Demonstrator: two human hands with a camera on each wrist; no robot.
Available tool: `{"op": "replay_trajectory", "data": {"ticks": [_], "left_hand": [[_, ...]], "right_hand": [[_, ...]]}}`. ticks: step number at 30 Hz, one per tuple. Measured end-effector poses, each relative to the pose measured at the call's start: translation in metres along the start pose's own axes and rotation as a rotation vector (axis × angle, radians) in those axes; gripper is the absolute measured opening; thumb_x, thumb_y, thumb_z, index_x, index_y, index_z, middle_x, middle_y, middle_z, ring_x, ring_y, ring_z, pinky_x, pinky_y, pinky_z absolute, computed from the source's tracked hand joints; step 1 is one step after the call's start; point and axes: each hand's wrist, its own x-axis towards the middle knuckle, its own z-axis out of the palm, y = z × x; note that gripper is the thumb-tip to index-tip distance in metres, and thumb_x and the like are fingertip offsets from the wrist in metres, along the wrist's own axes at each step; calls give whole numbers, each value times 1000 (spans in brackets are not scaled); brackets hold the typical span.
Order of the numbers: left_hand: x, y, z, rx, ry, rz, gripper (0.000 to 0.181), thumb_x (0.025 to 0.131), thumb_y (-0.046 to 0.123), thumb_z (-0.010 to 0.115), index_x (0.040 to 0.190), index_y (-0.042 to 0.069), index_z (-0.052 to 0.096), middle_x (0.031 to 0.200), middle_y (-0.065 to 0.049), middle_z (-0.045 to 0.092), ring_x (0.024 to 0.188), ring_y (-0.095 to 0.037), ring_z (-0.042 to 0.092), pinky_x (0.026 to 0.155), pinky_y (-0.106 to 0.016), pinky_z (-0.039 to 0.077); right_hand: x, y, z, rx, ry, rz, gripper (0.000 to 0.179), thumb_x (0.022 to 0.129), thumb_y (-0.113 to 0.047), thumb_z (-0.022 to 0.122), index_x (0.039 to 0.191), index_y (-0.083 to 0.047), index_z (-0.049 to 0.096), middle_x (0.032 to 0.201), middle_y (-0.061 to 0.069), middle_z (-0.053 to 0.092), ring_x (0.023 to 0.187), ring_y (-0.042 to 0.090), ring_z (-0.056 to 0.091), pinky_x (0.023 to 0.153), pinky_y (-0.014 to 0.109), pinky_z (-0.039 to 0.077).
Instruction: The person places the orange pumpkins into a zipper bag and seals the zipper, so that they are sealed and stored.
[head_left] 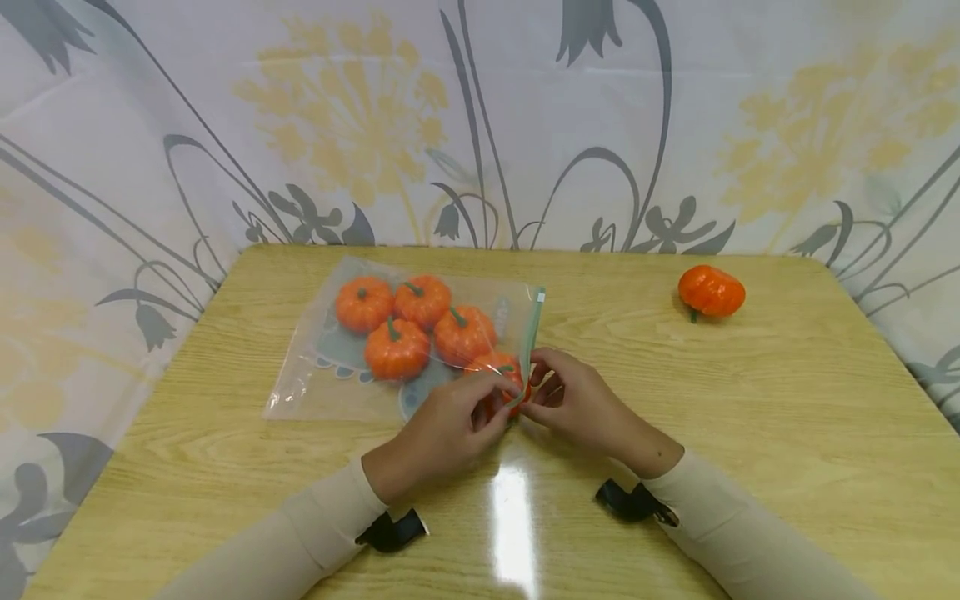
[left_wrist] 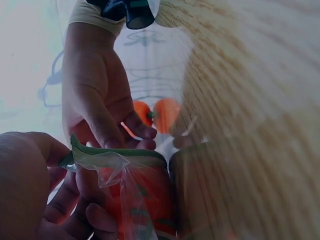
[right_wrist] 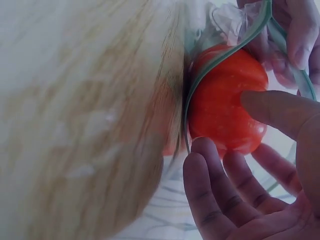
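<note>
A clear zip bag (head_left: pixel 315 392) with a green zip edge lies on the table, its mouth toward the right. Several small orange pumpkins (head_left: pixel 397 348) with green stems sit inside it. At the near corner of the mouth, another pumpkin (right_wrist: pixel 227 100) lies with the green edge looped around it. My left hand (head_left: pixel 457 417) pinches the bag's green edge (left_wrist: pixel 120 152) beside that pumpkin. On the other side, my right hand (head_left: pixel 581 404) has its thumb (right_wrist: pixel 270 107) against the pumpkin's face, with loosely bent fingers spread along its side.
One loose pumpkin (head_left: pixel 711 292) lies tipped on its side at the back right of the wooden table (head_left: pixel 750 400). A flower-patterned cloth (head_left: pixel 517 125) hangs behind the table and along its sides. Both wrists wear black straps (head_left: pixel 630 502).
</note>
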Motion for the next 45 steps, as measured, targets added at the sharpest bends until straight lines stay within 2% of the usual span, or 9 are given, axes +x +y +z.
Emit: {"op": "replay_trajectory", "data": {"ticks": [5,13,19,35,39,45], "left_hand": [[0,0,0,-11,-6,-6,18,94,8,64,111,13,64,84,6,58,70,-4,52,61,-17,47],[0,0,-1,-9,3,2,19,94,7,64,112,13,64,86,6,59,72,-5,52,62,-17,47],[-1,-1,-2,20,25,3,20,93,6,63,112,12,64,89,6,60,75,-5,53,65,-17,48],[-2,-4,2,71,64,3,21,91,4,62,110,9,66,92,2,65,74,-5,53,65,-15,48],[-3,-3,2,72,68,-6,20,91,4,62,110,9,65,90,3,63,72,-5,52,63,-15,47],[0,-3,0,79,91,16,19,91,4,63,108,10,65,86,3,62,71,-5,52,63,-16,46]], "right_hand": [[-2,1,0,-16,28,10,38,86,-4,75,118,-5,56,98,7,64,86,16,70,74,25,58],[0,1,0,-9,65,37,22,91,-7,71,112,-3,66,102,9,70,88,18,71,76,28,58],[0,-1,0,-10,57,14,22,92,-6,69,114,-2,70,110,12,71,88,19,72,76,27,58],[-1,6,-7,-40,13,-35,25,93,-3,66,117,0,71,111,14,71,88,20,71,76,27,58],[-2,5,-6,-29,-8,-66,24,94,-3,66,117,2,71,115,16,67,89,21,71,75,27,58],[-1,2,-5,-46,1,-97,25,94,-1,64,118,3,70,121,16,65,93,23,70,76,28,59]]}}
